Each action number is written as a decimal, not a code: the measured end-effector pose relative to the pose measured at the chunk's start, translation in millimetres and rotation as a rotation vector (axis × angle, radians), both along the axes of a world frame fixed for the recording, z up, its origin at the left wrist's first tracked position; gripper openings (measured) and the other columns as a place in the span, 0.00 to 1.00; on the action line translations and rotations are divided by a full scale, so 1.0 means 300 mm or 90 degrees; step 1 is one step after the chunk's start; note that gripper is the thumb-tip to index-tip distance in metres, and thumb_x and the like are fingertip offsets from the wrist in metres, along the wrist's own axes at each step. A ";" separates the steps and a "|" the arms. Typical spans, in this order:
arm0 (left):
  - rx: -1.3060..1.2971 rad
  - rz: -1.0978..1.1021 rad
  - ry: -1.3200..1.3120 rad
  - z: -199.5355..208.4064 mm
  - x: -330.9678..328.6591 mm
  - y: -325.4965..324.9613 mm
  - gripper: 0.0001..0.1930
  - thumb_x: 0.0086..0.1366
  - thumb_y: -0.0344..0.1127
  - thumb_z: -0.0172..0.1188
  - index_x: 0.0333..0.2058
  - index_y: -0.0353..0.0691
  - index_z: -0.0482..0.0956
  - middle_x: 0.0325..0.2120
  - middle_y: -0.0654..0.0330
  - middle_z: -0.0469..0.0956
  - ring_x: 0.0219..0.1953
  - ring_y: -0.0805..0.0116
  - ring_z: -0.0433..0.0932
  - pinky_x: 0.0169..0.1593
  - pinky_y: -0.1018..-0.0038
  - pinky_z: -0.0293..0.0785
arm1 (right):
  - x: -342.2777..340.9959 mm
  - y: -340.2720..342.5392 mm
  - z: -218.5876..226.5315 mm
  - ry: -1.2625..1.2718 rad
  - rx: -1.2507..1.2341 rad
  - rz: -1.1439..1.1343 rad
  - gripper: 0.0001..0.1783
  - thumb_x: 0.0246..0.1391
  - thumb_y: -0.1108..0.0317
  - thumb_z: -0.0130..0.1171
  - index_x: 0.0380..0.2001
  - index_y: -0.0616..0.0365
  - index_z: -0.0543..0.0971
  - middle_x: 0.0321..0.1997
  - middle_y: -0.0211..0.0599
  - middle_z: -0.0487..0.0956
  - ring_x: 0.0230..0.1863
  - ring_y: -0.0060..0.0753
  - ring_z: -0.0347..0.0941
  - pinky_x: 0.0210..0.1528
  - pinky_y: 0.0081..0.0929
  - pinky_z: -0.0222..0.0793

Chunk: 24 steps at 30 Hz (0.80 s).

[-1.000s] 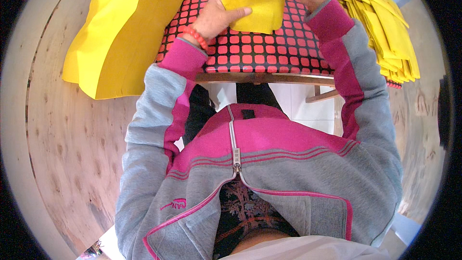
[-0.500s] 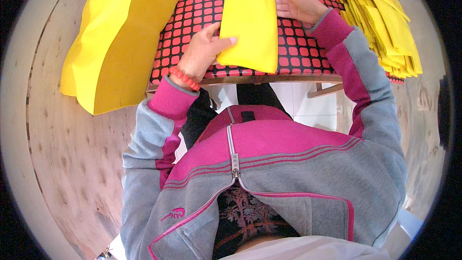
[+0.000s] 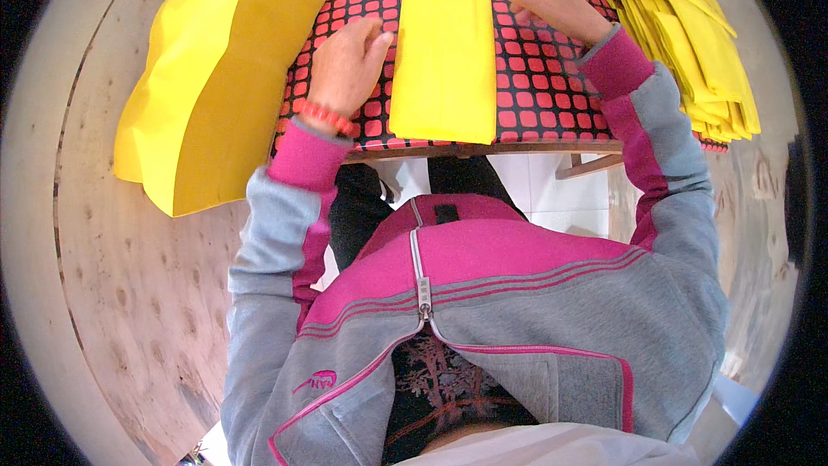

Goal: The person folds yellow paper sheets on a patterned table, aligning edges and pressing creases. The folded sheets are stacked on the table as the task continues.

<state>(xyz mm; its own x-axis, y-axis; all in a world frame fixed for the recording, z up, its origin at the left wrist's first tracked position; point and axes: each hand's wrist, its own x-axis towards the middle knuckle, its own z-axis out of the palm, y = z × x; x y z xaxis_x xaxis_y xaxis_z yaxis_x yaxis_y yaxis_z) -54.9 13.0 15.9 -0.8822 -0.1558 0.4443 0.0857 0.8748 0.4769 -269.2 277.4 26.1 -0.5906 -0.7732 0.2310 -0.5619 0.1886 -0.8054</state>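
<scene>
A long folded strip of yellow fabric (image 3: 444, 52) lies flat on the table, running away from me, its near end just at the table's front edge. To its left is my left hand (image 3: 349, 65), lifted off it, with loosely bent fingers, the thumb apart and nothing held. My right hand (image 3: 552, 2) hovers right of the strip's upper part, fingers half curled and empty. Neither hand visibly touches the fabric. The strip's far end runs out of the picture.
A table (image 3: 539, 91) with a red-and-black checked cover carries the strip. A large yellow sheet stack (image 3: 207, 78) hangs over its left side. Several folded yellow pieces (image 3: 690, 60) are piled at the right. Wooden boards (image 3: 147, 293) flank me on both sides.
Both hands have let go of the yellow strip and drawn away from its edges, left hand to the left, right hand to the right. The strip now lies straighter and flatter.
</scene>
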 end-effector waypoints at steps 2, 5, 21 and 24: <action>-0.018 -0.056 0.061 -0.024 -0.086 -0.007 0.18 0.68 0.40 0.55 0.49 0.32 0.76 0.42 0.43 0.79 0.47 0.45 0.78 0.51 0.60 0.74 | -0.042 -0.032 -0.024 0.039 0.002 -0.011 0.17 0.66 0.56 0.56 0.44 0.60 0.78 0.34 0.29 0.80 0.33 0.20 0.78 0.35 0.19 0.75; -0.134 -0.117 0.084 -0.063 -0.153 0.011 0.23 0.70 0.43 0.53 0.56 0.32 0.71 0.55 0.40 0.71 0.60 0.46 0.70 0.62 0.54 0.66 | -0.109 -0.095 -0.060 0.064 -0.055 -0.004 0.16 0.67 0.61 0.54 0.47 0.63 0.77 0.39 0.30 0.80 0.40 0.20 0.77 0.43 0.20 0.75; -0.177 -0.057 -0.112 -0.065 -0.028 0.253 0.39 0.69 0.57 0.50 0.66 0.28 0.58 0.66 0.35 0.56 0.69 0.39 0.55 0.70 0.49 0.50 | 0.049 -0.283 -0.068 0.453 -0.087 0.260 0.24 0.69 0.56 0.45 0.60 0.59 0.73 0.62 0.48 0.74 0.65 0.50 0.67 0.67 0.43 0.59; -0.164 -0.062 -0.119 -0.056 -0.001 0.276 0.40 0.69 0.58 0.50 0.66 0.27 0.58 0.66 0.33 0.55 0.70 0.37 0.53 0.70 0.48 0.49 | 0.005 -0.304 -0.106 0.424 0.007 0.270 0.26 0.69 0.54 0.44 0.63 0.57 0.70 0.68 0.42 0.69 0.72 0.45 0.59 0.72 0.48 0.51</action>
<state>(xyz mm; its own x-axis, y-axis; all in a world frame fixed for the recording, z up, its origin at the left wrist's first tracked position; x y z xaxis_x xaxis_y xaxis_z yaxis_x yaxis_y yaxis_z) -55.3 95.9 -1.0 -0.9573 0.0300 0.2875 0.1069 0.9608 0.2557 -267.8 186.3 -5.6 0.0157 -0.9057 0.4235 -0.9508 -0.1446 -0.2740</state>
